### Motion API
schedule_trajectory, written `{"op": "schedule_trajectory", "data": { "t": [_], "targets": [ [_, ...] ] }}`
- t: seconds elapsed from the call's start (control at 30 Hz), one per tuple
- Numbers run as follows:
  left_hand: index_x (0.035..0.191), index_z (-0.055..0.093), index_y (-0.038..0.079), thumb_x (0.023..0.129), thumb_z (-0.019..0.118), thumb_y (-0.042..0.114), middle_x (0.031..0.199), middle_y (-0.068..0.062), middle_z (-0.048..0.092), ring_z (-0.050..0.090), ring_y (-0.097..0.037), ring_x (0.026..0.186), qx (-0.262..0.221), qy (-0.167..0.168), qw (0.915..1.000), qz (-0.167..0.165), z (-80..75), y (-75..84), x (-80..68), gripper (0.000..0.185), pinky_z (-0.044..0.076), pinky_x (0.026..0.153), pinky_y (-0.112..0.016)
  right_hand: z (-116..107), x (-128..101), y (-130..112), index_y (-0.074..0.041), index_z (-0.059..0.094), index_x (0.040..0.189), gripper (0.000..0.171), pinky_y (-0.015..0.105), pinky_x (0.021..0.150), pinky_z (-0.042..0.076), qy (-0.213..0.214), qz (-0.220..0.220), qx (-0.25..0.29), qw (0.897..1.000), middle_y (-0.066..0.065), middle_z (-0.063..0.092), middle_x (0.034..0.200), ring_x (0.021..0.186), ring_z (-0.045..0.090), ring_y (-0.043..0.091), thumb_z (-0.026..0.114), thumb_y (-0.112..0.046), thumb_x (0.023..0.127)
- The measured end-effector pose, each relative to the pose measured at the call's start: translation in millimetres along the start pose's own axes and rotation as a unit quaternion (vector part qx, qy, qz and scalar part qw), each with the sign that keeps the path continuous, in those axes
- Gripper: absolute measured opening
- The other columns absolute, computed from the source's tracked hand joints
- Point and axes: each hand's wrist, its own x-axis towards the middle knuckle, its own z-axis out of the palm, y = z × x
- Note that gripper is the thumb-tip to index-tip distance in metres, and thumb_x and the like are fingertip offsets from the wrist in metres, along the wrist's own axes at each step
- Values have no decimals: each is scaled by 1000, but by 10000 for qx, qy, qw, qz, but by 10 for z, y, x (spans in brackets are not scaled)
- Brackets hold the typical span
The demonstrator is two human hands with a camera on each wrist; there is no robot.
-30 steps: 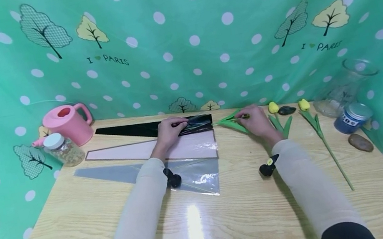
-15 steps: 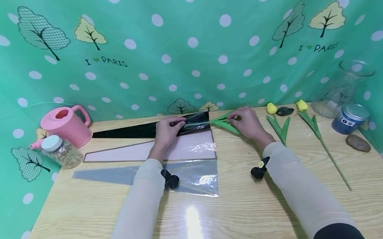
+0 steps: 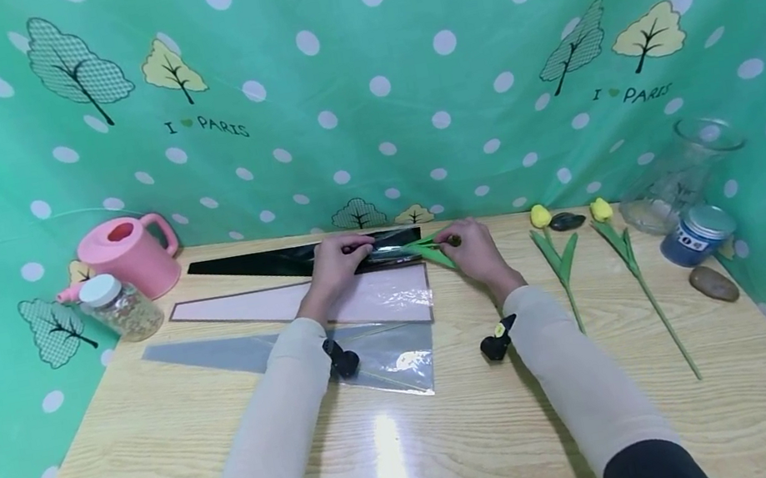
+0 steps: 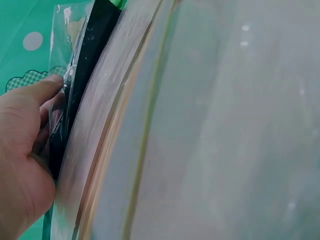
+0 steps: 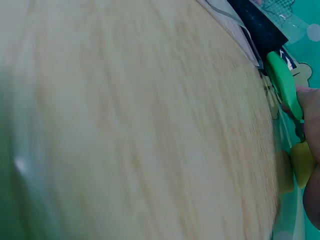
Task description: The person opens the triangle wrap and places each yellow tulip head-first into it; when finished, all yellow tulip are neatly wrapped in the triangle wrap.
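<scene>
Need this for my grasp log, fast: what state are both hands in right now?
Left hand: closed, pinching the black sleeve.
Right hand: closed, holding a green-leaved tulip at the sleeve's wide end.

Both arms (image 3: 275, 435) stretch forward across the desk (image 3: 479, 451), converging toward its far edge; the left hand (image 3: 335, 271) is drawn into a pinch, the right hand (image 3: 474, 254) pinches near it.

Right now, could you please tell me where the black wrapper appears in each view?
Head: the black wrapper is at mid-height, mostly left of centre, partly covered by the left hand.
Left wrist: black wrapper upper left, beside the left hand.
Right wrist: black wrapper upper right.
Shared landmark: the white wrapper, lying alongside it.
</scene>
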Motion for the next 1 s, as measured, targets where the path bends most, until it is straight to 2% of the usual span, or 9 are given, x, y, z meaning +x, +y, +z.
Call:
{"op": "schedule_trajectory", "data": {
  "t": [0.17, 0.33, 0.5, 0.67, 0.8, 1.0],
  "targets": [
    [113, 81, 15, 99, 72, 19, 128, -8, 74, 63, -28, 128, -24, -13, 10000, 40, -5, -7, 1, 18, 51, 109, -45, -18, -9, -4, -6, 77, 111, 17, 48, 102, 50, 4, 103, 71, 9999, 12, 75, 116, 114, 61, 31, 70, -3, 96],
    [112, 81, 14, 99, 72, 19, 127, -8, 74, 63, -28, 129, -7, 11, 10000, 2, -14, -11, -10, 17, 50, 111, -45, -166, -85, 16, -10, 75, 120, 23, 52, 107, 49, -132, 409, 350, 9985, 9, 69, 124, 123, 58, 31, 69, -11, 98],
    [113, 81, 13, 99, 71, 19, 127, -8, 74, 63, -28, 129, 13, -3, 10000, -14, -12, -13, -10, 17, 49, 112, -45, -401, -150, 182, -8, 69, 131, 35, 52, 113, 47, -84, 498, 492, 9975, 13, 67, 133, 128, 57, 32, 72, -9, 96],
    [112, 81, 14, 99, 71, 19, 126, -8, 74, 63, -28, 128, 22, 2, 10000, -29, -2, -14, -8, 17, 51, 110, -45, -578, -236, 374, -8, 66, 135, 39, 50, 106, 50, -218, 713, 436, 9963, 16, 68, 132, 122, 60, 34, 72, -10, 96],
    [114, 80, 15, 100, 71, 19, 128, -8, 74, 62, -28, 131, 10, -41, 9999, -92, -11, -9, -9, 18, 49, 112, -46, -577, -268, 454, -6, 68, 132, 35, 49, 101, 52, -307, 727, 330, 9963, 18, 70, 127, 116, 63, 34, 71, -11, 97],
    [114, 80, 16, 100, 71, 20, 129, -8, 74, 62, -28, 130, -12, -87, 9999, -69, -15, 8, -1, 18, 50, 111, -46, -516, -252, 428, -5, 71, 127, 31, 48, 97, 54, -33, 670, 330, 9972, 19, 72, 122, 111, 66, 34, 71, -15, 98]
  ]
}}
